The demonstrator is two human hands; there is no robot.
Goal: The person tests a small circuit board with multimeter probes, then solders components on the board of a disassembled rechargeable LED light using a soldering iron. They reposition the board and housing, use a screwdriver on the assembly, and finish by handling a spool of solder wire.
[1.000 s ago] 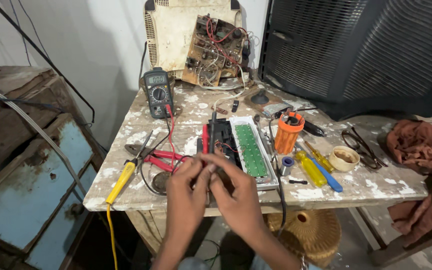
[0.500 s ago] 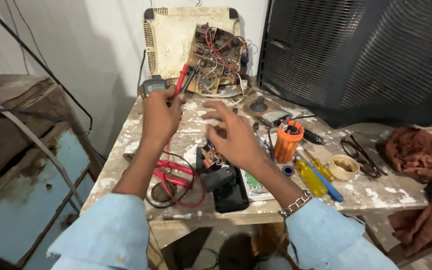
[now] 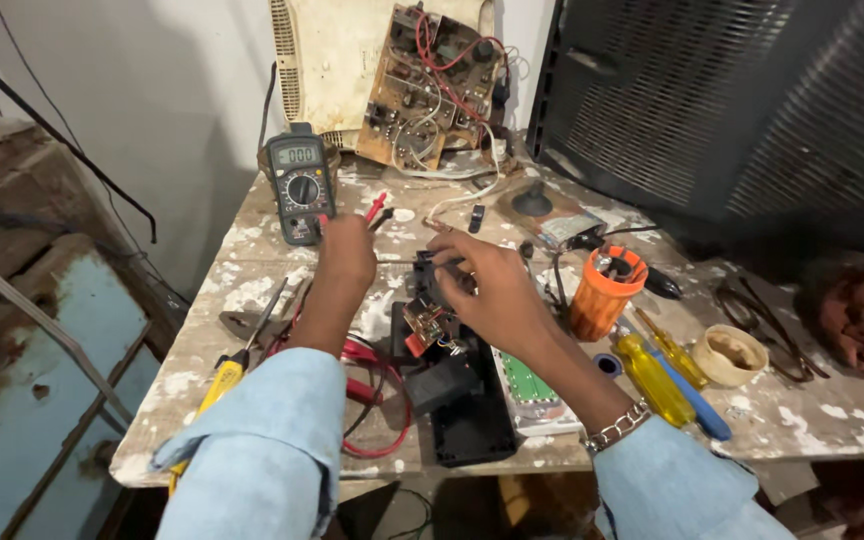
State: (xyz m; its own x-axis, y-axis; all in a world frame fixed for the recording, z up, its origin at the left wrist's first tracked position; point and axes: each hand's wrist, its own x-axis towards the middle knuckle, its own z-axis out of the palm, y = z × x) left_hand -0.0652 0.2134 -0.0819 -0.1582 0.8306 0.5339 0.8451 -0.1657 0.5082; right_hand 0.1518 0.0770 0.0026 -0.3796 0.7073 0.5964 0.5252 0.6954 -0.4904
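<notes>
— Where do we have our hands?

— Our left hand is out over the paint-spattered workbench, closed around the red probe and the black probe, whose tips stick out past the knuckles towards the multimeter. The meter stands just beside that hand, propped up with its display facing us.

— And the right?

— Our right hand is curled over the small circuit board. Thumb and fingers are pinched on something dark at the board's upper edge; we cannot tell exactly what it is. The board itself lies below and left of that pinch, tilted, resting on the black plastic casing.

— So the probes are apart from the board?

— Yes, the tips are up near the meter, clear of the board. The red test lead loops across the bench under our left forearm.

— What else is around?

— An orange cup of tools stands just right of our right hand, a yellow-handled screwdriver and a blue-handled one beyond it, and a green board beside the casing. An open chassis with a large circuit board leans at the back
</notes>
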